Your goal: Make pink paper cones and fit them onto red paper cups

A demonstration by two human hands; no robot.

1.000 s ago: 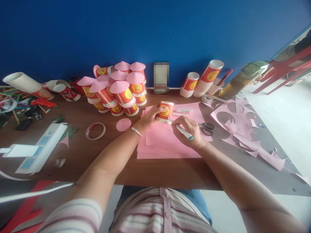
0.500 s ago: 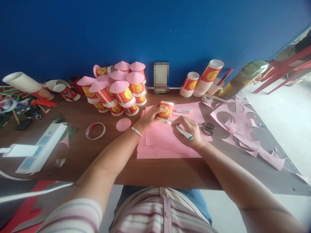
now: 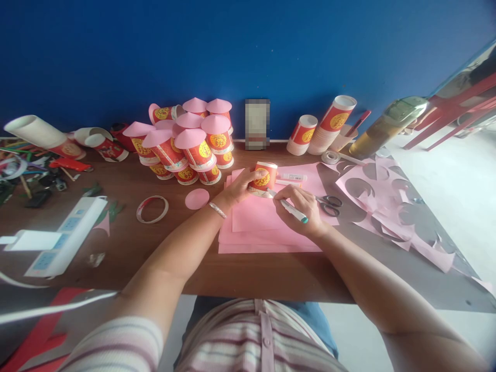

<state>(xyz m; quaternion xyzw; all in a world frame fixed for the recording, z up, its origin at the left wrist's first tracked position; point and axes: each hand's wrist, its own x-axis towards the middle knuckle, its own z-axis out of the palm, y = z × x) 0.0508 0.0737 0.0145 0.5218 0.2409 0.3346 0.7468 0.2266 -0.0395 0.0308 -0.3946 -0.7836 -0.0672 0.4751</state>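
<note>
My left hand (image 3: 241, 187) is closed round a red paper cup (image 3: 263, 177) with a yellow emblem, held over a stack of pink paper sheets (image 3: 256, 235). Between the fingers of my right hand (image 3: 299, 202) is a white marker pen (image 3: 293, 211) with a green end. Its tip meets, or nearly meets, the pale band at the cup's lower edge. Scissors (image 3: 330, 205) with dark handles lie just right of that hand, partly hidden by it. Behind the cup, a white glue stick or similar tube (image 3: 293, 177) rests on the paper.
Several red cups with pink cone tops (image 3: 191, 142) stand stacked at the back left. Stacked cups (image 3: 334, 124) and a bottle (image 3: 382, 132) are at the back right. Pink paper scraps (image 3: 391, 206) cover the right side. A tape roll (image 3: 152, 209) and power strip (image 3: 67, 235) lie left.
Almost nothing differs. The pen tip has shifted very slightly left along the cup's lower band; both hands keep their hold.
</note>
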